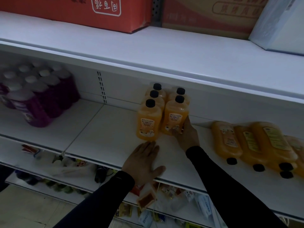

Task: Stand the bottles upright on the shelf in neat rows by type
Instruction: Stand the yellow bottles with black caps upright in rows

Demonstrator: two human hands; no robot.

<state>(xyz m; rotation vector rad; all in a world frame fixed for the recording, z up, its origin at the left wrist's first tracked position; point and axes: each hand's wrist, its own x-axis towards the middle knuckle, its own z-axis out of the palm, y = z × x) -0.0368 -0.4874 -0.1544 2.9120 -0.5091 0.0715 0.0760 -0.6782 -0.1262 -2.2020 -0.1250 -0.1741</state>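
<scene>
Several orange bottles with black caps stand upright in two rows on the white shelf (102,134). My right hand (185,135) grips the base of the front bottle of the right row (173,116). The front bottle of the left row (148,122) stands beside it. My left hand (143,160) rests flat on the shelf just below that bottle, fingers spread, holding nothing. Several more orange bottles (227,140) lie on their sides at the right, caps toward the shelf's front edge.
A group of purple bottles with white caps (34,96) stands at the left of the same shelf. Red and tan cartons (105,12) sit on the shelf above. Lower shelves hold assorted small goods (69,163). A tag (146,197) hangs below the shelf edge.
</scene>
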